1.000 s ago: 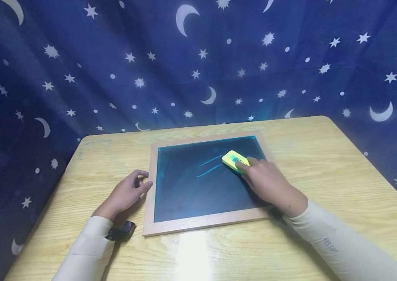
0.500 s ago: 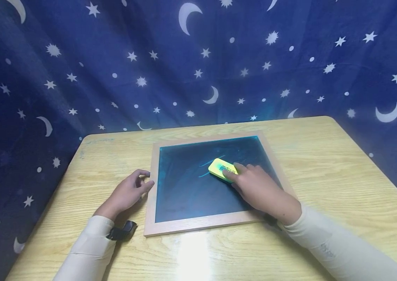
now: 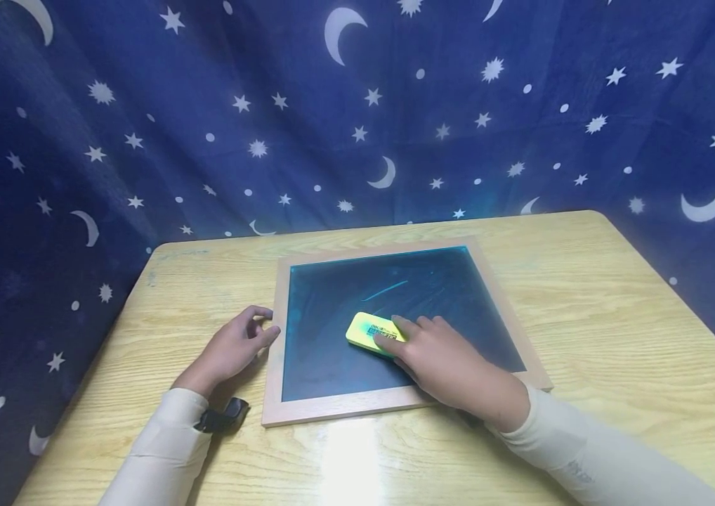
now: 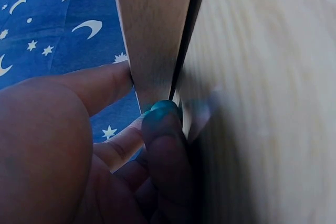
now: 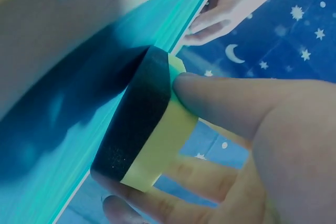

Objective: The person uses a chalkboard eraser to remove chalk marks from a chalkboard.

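A framed chalkboard lies flat on the table, with blue chalk strokes and faint smears on its dark face. My right hand grips a yellow chalkboard eraser at its right end, and the eraser is low over the board's middle. In the right wrist view, the thumb and fingers pinch the yellow body above its dark pad. At the board's left side, my left hand holds the wooden frame by its edge, thumb at the upper edge and fingertips lower down near the table.
The light wood-grain table extends round the board on every side. Behind it hangs a blue curtain patterned with white moons and stars. A black strap device sits at the left wrist.
My right hand has drawn the eraser leftward and toward the near side of the board. The lower chalk stroke is now mostly gone or covered. My left hand has stayed at the frame.
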Tool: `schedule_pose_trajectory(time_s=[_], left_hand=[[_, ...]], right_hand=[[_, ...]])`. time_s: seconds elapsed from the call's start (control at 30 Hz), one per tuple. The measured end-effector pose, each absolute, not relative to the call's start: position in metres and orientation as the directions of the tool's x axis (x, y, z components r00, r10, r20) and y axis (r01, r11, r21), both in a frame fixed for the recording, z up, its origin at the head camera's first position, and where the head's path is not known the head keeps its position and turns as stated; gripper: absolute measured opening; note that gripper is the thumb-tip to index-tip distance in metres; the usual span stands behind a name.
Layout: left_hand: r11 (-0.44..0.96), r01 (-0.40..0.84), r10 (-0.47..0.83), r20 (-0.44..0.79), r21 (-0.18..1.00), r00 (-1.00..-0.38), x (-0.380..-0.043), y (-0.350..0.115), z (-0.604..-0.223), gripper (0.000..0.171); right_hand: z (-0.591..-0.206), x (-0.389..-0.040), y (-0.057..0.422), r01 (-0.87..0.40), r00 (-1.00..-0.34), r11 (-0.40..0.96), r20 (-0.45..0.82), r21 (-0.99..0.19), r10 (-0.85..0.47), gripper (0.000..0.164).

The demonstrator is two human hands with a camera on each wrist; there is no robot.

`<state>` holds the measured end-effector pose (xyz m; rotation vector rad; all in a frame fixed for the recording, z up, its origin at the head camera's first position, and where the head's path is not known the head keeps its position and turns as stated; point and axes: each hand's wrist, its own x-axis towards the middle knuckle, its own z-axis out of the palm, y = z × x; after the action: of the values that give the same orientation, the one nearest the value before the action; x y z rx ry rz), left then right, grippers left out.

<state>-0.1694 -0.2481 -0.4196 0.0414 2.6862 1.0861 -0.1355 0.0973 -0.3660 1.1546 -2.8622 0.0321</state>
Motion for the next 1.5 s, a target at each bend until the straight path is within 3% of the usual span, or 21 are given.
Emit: schedule_pose_trajectory(time_s=[0.53,0.93,1.5], left_hand=[[0.731,-0.075,0.1,-0.216,0.679,-0.971,-0.17,-0.246,-0.421,0.061],[0.752,-0.072,0.089,-0.209,0.656,-0.974,-0.169,-0.246,-0.421,0.059],[0.751,-0.075,0.094,-0.218,0.656,-0.972,-0.169,-0.244,-0.418,0.059]], right_hand=[[-0.369,-0.129,0.096,-0.728,-0.683,0.685,0.085,-0.007,-0.725,0.037],[-0.373,-0.143,0.108,-0.617,-0.784,0.786,0.104,-0.029,-0.612,0.037],[-0.365,-0.171,0.15,-0.503,-0.863,0.857,0.117,-0.115,-0.491,0.041]])
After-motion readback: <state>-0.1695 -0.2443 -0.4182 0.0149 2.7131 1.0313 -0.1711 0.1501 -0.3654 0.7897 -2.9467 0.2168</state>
